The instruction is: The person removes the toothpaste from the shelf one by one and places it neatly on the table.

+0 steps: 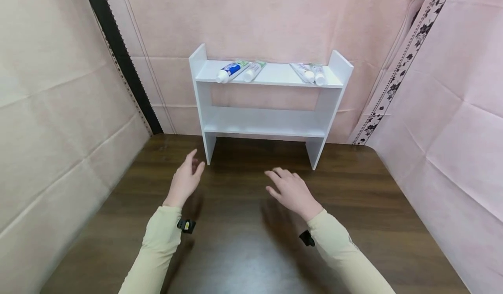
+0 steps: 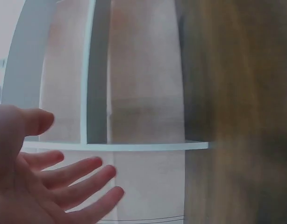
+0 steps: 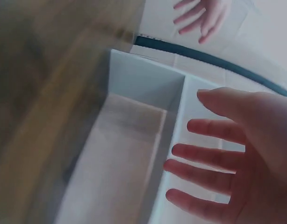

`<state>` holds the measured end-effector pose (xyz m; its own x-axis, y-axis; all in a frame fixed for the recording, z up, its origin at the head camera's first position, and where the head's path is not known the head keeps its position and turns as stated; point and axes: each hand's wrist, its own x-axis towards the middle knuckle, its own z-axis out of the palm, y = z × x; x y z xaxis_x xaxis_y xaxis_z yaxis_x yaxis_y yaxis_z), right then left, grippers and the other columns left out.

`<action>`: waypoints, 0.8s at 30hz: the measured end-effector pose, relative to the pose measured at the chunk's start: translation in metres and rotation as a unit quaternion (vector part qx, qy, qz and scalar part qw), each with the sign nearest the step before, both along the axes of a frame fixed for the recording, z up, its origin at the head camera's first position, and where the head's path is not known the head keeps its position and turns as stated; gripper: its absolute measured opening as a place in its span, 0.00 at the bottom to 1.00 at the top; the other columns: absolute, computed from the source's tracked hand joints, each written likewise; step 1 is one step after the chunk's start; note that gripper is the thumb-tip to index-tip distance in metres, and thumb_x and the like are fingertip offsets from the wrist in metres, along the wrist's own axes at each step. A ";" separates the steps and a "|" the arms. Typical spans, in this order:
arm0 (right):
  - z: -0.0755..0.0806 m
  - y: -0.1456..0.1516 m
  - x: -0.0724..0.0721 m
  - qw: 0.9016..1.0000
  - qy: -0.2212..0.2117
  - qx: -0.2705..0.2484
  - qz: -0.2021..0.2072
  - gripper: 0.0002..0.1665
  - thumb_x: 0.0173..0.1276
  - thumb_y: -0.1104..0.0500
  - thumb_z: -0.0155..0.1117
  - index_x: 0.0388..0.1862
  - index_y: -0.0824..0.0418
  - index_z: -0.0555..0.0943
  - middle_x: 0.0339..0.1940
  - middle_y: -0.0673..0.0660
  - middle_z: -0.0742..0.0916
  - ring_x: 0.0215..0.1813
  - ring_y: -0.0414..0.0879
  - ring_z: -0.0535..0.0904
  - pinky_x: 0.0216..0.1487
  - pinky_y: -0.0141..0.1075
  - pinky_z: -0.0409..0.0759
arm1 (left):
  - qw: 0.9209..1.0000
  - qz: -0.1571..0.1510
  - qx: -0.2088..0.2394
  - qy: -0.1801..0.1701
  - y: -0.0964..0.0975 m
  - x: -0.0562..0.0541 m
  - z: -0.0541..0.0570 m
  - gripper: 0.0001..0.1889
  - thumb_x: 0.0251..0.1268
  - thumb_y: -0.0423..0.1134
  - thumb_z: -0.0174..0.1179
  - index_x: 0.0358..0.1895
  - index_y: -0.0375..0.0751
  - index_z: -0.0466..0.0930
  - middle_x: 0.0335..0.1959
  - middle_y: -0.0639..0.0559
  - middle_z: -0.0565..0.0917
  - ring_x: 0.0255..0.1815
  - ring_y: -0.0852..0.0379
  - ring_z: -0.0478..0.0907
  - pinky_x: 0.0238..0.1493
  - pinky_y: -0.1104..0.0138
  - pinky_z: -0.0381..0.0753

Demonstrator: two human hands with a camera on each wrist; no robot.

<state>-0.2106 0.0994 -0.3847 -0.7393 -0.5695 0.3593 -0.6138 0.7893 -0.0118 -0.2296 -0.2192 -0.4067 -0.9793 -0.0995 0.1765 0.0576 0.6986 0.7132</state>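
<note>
My left hand (image 1: 184, 181) hovers over the table near the shelf's left foot, fingers loosely bent and holding nothing. To the right, my right hand (image 1: 291, 192) is also in the air, its fingers spread and empty. Ahead of both stands a white two-tier shelf (image 1: 263, 121). On its top board, at the left, lie a blue-and-white tube (image 1: 232, 70) and a whiter tube (image 1: 254, 71), caps toward me. Two more white tubes, one (image 1: 302, 72) beside the other (image 1: 318, 74), lie at the right end. Both wrist views show the fingers apart from the shelf.
The dark wooden table (image 1: 235, 241) extends beneath my arms. Pale cloth walls enclose it at the left (image 1: 59, 110), back (image 1: 275, 19) and right (image 1: 452, 123). The shelf's lower board (image 1: 265, 121) sits between its two side panels.
</note>
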 end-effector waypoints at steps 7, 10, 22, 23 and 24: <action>0.056 -0.022 -0.026 0.996 0.075 0.029 0.029 0.22 0.70 0.52 0.62 0.59 0.59 0.78 0.55 0.59 0.82 0.54 0.53 0.81 0.47 0.47 0.82 | 0.999 0.006 0.034 0.015 -0.011 -0.036 0.037 0.36 0.75 0.52 0.43 0.79 0.48 0.39 0.74 0.32 0.61 0.72 0.35 0.63 0.70 0.43 0.63; 0.079 -0.031 -0.033 0.995 0.083 0.044 0.016 0.20 0.71 0.51 0.61 0.58 0.58 0.78 0.52 0.58 0.82 0.54 0.53 0.81 0.51 0.47 0.80 | 0.999 0.000 0.036 0.023 -0.011 -0.049 0.050 0.37 0.75 0.52 0.44 0.79 0.50 0.37 0.75 0.33 0.58 0.73 0.35 0.60 0.70 0.42 0.62; 0.118 -0.070 -0.040 0.993 0.096 0.062 0.006 0.19 0.69 0.51 0.62 0.56 0.57 0.77 0.47 0.56 0.83 0.51 0.51 0.80 0.48 0.44 0.75 | 0.996 -0.008 0.076 0.052 -0.001 -0.072 0.091 0.42 0.73 0.47 0.48 0.78 0.56 0.28 0.77 0.33 0.53 0.76 0.36 0.55 0.73 0.43 0.59; 0.122 -0.072 -0.038 0.993 0.099 0.062 0.007 0.19 0.69 0.51 0.62 0.55 0.57 0.77 0.47 0.55 0.83 0.51 0.51 0.80 0.48 0.44 0.75 | 0.996 -0.010 0.072 0.051 0.000 -0.074 0.092 0.42 0.73 0.47 0.48 0.78 0.57 0.27 0.77 0.33 0.53 0.76 0.36 0.55 0.73 0.43 0.58; 0.127 -0.075 -0.038 0.993 0.102 0.062 0.009 0.19 0.69 0.51 0.62 0.56 0.57 0.77 0.47 0.56 0.83 0.50 0.51 0.81 0.48 0.44 0.75 | 0.996 -0.012 0.069 0.051 0.000 -0.076 0.094 0.43 0.73 0.47 0.49 0.78 0.58 0.26 0.77 0.34 0.53 0.76 0.36 0.55 0.73 0.43 0.58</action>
<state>-0.2482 0.0248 -0.2582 -0.6481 -0.6310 0.4263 -0.6075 0.7660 0.2103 -0.3057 -0.2188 -0.3125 -0.9595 -0.1064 0.2609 0.1497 0.5921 0.7919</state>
